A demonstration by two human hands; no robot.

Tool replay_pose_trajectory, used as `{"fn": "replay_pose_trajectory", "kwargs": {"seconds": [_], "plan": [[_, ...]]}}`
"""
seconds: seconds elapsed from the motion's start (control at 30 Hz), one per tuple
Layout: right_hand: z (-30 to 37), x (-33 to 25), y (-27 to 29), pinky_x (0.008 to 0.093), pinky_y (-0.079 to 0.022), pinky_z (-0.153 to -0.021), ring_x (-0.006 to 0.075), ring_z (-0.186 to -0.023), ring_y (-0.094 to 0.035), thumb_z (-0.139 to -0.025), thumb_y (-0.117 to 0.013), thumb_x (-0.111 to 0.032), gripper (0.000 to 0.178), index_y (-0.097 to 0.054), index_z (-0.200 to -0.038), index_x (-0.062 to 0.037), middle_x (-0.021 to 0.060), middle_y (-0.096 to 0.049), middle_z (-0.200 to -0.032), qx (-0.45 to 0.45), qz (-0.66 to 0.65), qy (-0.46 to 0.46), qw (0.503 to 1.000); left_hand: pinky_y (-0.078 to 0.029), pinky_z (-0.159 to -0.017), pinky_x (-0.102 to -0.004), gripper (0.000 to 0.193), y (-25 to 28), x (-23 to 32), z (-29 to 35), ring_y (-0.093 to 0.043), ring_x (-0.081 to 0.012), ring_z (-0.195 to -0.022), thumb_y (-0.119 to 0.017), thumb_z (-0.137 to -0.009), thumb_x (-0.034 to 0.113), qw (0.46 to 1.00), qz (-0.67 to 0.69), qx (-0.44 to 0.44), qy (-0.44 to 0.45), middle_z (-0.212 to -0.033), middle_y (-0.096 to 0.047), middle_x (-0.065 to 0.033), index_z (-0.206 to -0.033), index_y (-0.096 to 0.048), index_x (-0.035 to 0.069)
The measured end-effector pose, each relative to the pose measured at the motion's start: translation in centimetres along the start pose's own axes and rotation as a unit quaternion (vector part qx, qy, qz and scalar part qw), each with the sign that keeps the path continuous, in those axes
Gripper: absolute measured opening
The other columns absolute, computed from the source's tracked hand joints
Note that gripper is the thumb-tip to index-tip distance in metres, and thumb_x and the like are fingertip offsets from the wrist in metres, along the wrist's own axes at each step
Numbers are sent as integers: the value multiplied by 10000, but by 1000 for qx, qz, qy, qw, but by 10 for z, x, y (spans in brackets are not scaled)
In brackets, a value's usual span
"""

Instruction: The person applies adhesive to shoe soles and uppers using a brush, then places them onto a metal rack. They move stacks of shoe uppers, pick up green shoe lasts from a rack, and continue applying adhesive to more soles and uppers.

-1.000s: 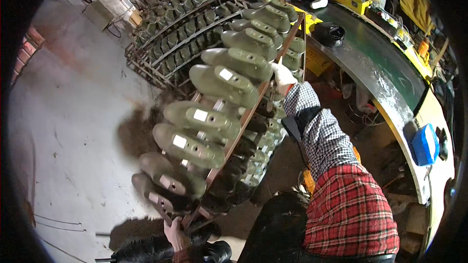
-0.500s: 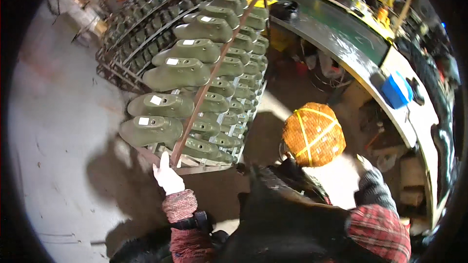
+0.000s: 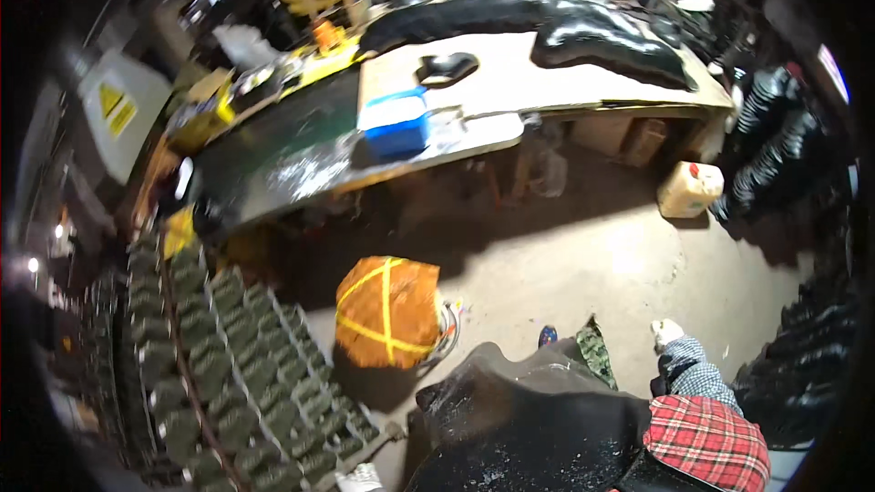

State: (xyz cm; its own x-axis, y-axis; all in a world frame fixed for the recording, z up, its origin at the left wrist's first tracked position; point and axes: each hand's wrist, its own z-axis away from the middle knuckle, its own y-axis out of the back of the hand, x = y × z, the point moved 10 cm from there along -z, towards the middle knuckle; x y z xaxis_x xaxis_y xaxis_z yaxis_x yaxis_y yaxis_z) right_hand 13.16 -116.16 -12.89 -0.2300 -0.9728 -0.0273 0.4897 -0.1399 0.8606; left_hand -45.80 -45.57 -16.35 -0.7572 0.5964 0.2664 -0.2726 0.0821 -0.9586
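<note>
My left hand (image 3: 361, 479), in a white glove, shows only in part at the lower edge. It is beside the near corner of a rack with rows of olive-green shoe lasts (image 3: 266, 360); its fingers are mostly cut off, so I cannot tell whether it grips the frame. Away to the right, my right hand (image 3: 666, 332) hangs over the floor in a pale glove. Nothing shows in it, and its fingers are too small and blurred to read. A dark apron (image 3: 538, 428) covers my front.
A stool (image 3: 387, 312) with an orange-brown seat and yellow tape stands ahead. Behind it runs a long workbench (image 3: 492, 132) with a blue box (image 3: 396, 124) and a black shoe (image 3: 447, 68). A pale jerrycan (image 3: 690, 189) stands on the floor; dark stacked goods (image 3: 802, 355) line the right.
My view has swung to the right. The rack and my left hand now lie at the lower left, the stool is left of centre, and the jerrycan has come into view.
</note>
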Motion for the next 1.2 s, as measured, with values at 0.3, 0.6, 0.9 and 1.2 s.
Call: {"fn": "replay_pose_trajectory", "kwargs": {"seconds": [0.3,0.6,0.9,1.2], "plan": [[-91,70,68,440,-495,-873,388,-1007,-628,-897,-535,-412,451,-611,-1058,3,252,-653,-1026,-5,-153,-77,985,-569,-735,-413,355,-206,-446,-228,-639,-275,-774,-597,-932,288,848,-439,134,267,-948,-598,-104,-1186,-533,48],[-240,37,168,387,-533,-678,321,-775,-668,-905,-592,-259,231,-599,-1017,-56,199,-662,-854,147,-312,-31,938,-542,-640,-365,504,-367,-686,-352,-618,-204,-732,-570,-959,240,748,-571,-41,335,-925,-595,-85,-1391,-386,58],[-356,43,210,344,-443,-502,180,-536,-504,-969,-494,-110,104,-561,-931,-40,56,-471,-648,172,-665,-126,715,-527,-726,-328,717,-562,-970,-511,-599,-169,-827,-602,-947,303,742,-572,-220,274,-1086,-589,-100,-1508,-220,72],[-587,30,534,394,-477,-860,300,-920,-599,-882,-682,-268,458,-480,-1201,-8,171,-620,-972,396,-380,-119,827,-549,-753,-451,1140,-619,-1116,-601,-582,-398,-1044,-739,-700,629,659,-712,14,242,-1431,-390,-254,-1542,-127,163]]}}
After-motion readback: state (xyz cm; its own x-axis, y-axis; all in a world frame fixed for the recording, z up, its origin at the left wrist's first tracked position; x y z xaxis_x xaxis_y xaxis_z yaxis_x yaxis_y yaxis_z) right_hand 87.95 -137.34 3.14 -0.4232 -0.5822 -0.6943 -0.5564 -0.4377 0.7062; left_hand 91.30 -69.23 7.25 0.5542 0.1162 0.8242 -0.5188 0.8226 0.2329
